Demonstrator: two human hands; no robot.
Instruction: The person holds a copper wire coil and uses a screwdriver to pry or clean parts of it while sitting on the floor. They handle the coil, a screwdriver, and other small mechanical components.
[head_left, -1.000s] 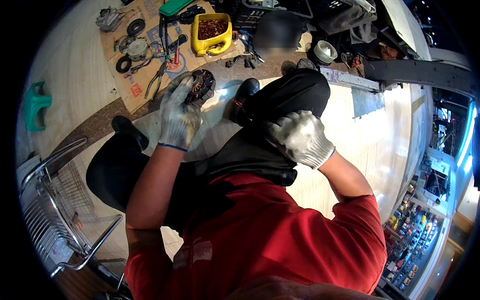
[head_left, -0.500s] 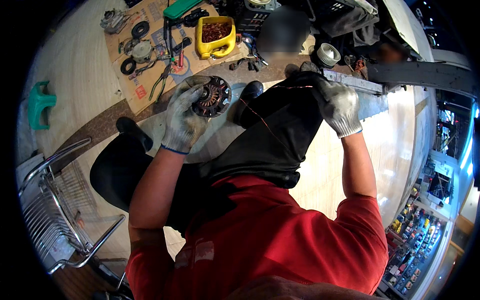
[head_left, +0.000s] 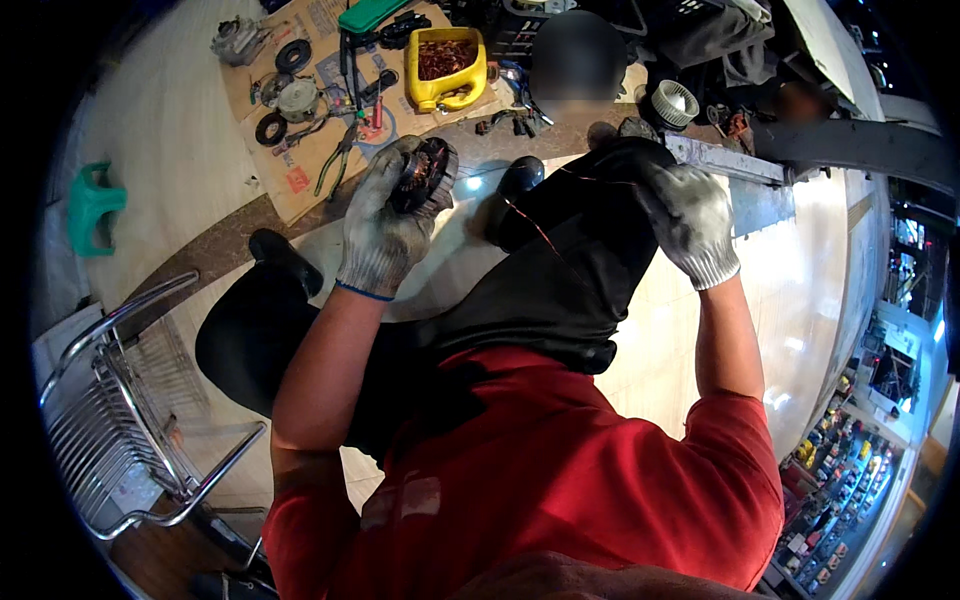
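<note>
Seated person, both hands in grey knit gloves. Left hand (head_left: 385, 235) closed around a round motor stator (head_left: 428, 175) with copper windings, held above the left knee. A thin copper wire (head_left: 545, 235) runs from the stator across the dark trousers toward the right hand (head_left: 690, 220), which is raised well apart to the right, fingers curled; whether it pinches the wire end, I cannot tell. On the floor beyond: cardboard sheet (head_left: 300, 185) carrying pliers (head_left: 335, 165) and a yellow tub (head_left: 450, 65) of copper scrap. Metal chair (head_left: 120, 420) to the person's left.
</note>
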